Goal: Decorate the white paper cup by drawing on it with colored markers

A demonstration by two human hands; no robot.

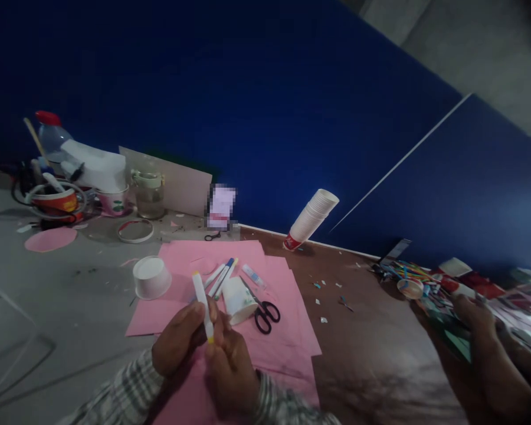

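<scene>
Between my hands a white marker with yellow ends (203, 307) is held upright at a tilt. My left hand (179, 337) has its fingers closed on the marker's side. Lower down, my right hand (234, 369) grips the marker near its bottom yellow end. Beneath them lie pink paper sheets (283, 307). Just beyond the hands are several markers (223, 277), a paper cup on its side (239, 300), black-handled scissors (268, 316) and a small clear tube (253, 275). A white paper bowl (151, 277) stands upside down at the left edge of the sheets.
A leaning stack of paper cups (312, 218) rests by the blue wall. At the back left are a glass jar (149, 195), a tape ring (135, 231) and a tool-filled cup (55, 200). Another person's hand (475, 316) is at the right, by a cluttered pile.
</scene>
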